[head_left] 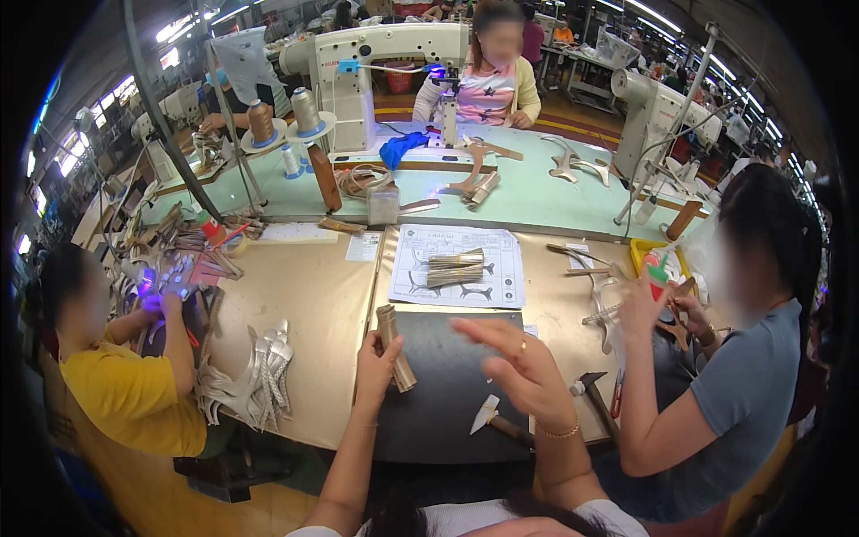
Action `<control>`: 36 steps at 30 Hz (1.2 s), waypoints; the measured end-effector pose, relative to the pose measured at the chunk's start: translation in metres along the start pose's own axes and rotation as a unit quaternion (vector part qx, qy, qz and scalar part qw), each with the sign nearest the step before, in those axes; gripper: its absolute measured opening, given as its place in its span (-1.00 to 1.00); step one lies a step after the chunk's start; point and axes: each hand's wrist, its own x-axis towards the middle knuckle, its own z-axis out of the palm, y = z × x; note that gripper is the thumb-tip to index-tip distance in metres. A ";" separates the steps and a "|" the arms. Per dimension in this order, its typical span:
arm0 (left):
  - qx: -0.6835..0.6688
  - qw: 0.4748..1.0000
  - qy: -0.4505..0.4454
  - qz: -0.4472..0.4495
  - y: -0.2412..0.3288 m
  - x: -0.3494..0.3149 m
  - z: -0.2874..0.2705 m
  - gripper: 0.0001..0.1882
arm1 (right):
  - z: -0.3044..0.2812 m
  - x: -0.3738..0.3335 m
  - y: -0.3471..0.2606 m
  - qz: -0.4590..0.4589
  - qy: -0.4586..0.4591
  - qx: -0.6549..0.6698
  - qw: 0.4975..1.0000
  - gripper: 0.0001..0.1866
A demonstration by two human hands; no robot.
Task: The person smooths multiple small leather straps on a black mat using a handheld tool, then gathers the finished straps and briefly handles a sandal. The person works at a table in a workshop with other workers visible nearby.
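Note:
My left hand [378,369] grips a bundle of tan leather strips [395,347], held upright and tilted over the left edge of a dark cutting mat [447,394]. My right hand [522,365] hovers over the mat with fingers spread and nothing in it; it has a ring and a bracelet. Below it on the mat lies a small knife [497,421] with a pale blade and a dark handle. Another bundle of strips [455,267] rests on a printed pattern sheet [501,277] further back.
A hammer [595,398] lies at the right of the mat. One person in yellow sits at left by a pile of silver cut pieces [255,380]; another in grey sits at right holding a glue bottle [658,271]. Sewing machines [376,63] stand on the green table behind.

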 end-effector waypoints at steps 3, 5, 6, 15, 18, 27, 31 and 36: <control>0.028 0.998 0.003 0.053 -0.020 0.002 0.019 -0.66 | 0.031 0.019 -0.067 -0.031 -0.181 0.420 0.889 0.03; 0.068 0.998 0.012 -0.006 -0.032 0.000 0.033 -0.67 | 0.047 0.023 -0.105 0.022 -0.259 0.567 0.782 0.12; 0.092 0.996 0.009 0.000 -0.034 0.006 0.035 -0.65 | 0.051 0.021 -0.122 0.037 -0.285 0.579 0.763 0.15; 0.146 0.985 -0.003 0.095 -0.051 0.003 0.032 -0.59 | 0.064 0.027 -0.139 0.149 -0.378 0.625 0.666 0.12; 0.212 0.971 -0.018 0.112 -0.046 0.008 0.030 -0.54 | 0.071 0.023 -0.130 0.154 -0.382 0.622 0.666 0.12; 0.449 0.843 -0.259 0.142 0.021 0.037 -0.004 -0.39 | 0.069 0.006 -0.106 0.139 -0.333 0.645 0.674 0.13; 0.689 0.657 -0.190 0.241 -0.004 0.027 0.015 -0.18 | 0.053 0.000 -0.100 0.124 -0.330 0.666 0.658 0.19; 0.693 0.653 -0.185 0.241 -0.017 0.027 0.016 -0.11 | 0.040 -0.003 -0.091 0.090 -0.297 0.654 0.690 0.25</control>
